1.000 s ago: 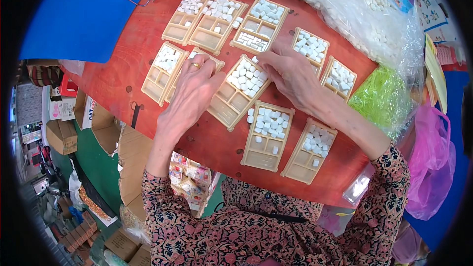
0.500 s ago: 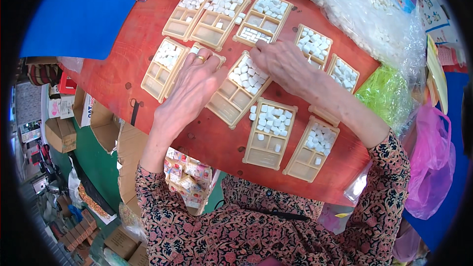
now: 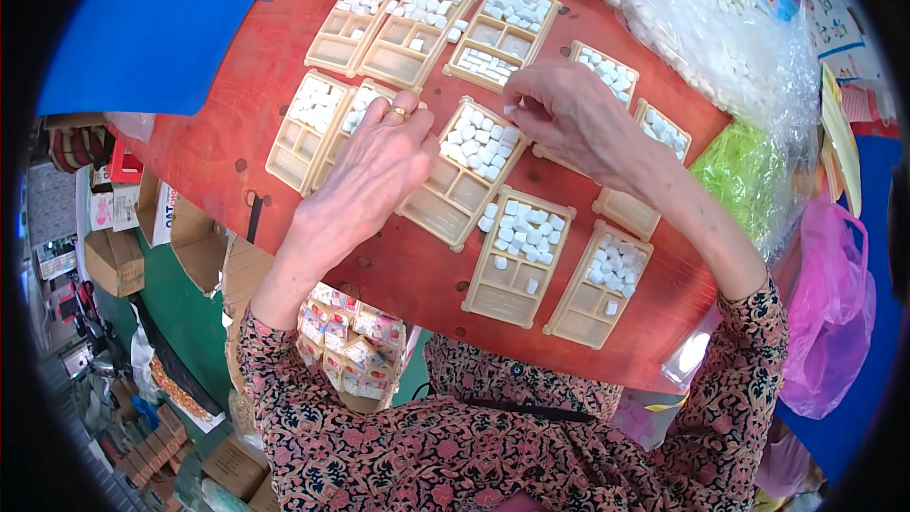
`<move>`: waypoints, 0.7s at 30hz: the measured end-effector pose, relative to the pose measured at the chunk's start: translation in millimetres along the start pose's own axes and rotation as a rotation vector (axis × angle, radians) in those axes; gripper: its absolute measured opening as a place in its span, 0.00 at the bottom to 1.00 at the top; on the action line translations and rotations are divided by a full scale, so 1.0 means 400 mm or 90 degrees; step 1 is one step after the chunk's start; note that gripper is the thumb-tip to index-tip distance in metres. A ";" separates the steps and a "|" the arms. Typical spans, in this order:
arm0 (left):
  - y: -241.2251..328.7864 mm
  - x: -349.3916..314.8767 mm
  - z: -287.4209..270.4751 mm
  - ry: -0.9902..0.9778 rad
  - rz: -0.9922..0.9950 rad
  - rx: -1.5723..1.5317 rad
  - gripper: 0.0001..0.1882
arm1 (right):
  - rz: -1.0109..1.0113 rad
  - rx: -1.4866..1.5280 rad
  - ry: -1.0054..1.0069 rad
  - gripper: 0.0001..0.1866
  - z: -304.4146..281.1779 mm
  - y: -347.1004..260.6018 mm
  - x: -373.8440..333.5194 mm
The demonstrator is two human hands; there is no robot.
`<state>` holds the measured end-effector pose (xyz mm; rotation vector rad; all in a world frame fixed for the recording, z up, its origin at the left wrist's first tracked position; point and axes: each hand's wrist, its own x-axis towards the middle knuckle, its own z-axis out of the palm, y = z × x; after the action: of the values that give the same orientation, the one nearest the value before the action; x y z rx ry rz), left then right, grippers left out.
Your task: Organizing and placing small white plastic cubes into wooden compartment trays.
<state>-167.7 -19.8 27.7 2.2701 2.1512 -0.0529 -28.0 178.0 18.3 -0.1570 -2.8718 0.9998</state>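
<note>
Several beige compartment trays [image 3: 445, 213], each with small white cubes [image 3: 483, 139] heaped in its large far section, lie on the red table. My left hand [image 3: 379, 156], fingers curled and a ring on one, is over the right side of a partly covered tray [image 3: 367, 95]. Whether its fingertips hold anything is hidden. My right hand [image 3: 569, 114] is above the gap between the middle tray and a tray [image 3: 607, 74] to its right, partly covering the latter. Between its thumb and fingers shows a small white cube [image 3: 510, 109].
A big clear bag [image 3: 645, 0] of white pieces fills the table's far right, with bright green packing [image 3: 725, 171] nearer. A pink plastic bag [image 3: 829, 308] hangs at the right. Cardboard boxes [image 3: 199, 246] stand beyond the left edge. A loose cube [image 3: 457, 30] lies between two far trays.
My right hand has moved a little to the right, away from the far middle tray, and a white cube now shows at its fingertips. My left hand has shifted slightly right.
</note>
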 end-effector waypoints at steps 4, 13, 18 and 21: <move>0.008 0.005 -0.001 -0.024 0.002 -0.034 0.08 | -0.022 0.003 0.012 0.06 0.021 -0.014 -0.015; 0.011 0.003 0.019 -0.049 -0.042 -0.043 0.08 | -0.086 -0.074 -0.018 0.06 0.061 -0.005 -0.023; 0.006 0.000 0.017 0.028 -0.018 -0.130 0.07 | -0.107 -0.023 -0.004 0.06 0.050 0.013 -0.007; 0.008 0.005 0.018 -0.014 -0.051 -0.145 0.06 | -0.114 -0.017 0.007 0.05 0.032 0.012 0.006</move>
<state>-164.5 -18.1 20.5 2.0500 2.1133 0.1577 -31.8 174.3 5.4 0.0919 -2.8281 0.9242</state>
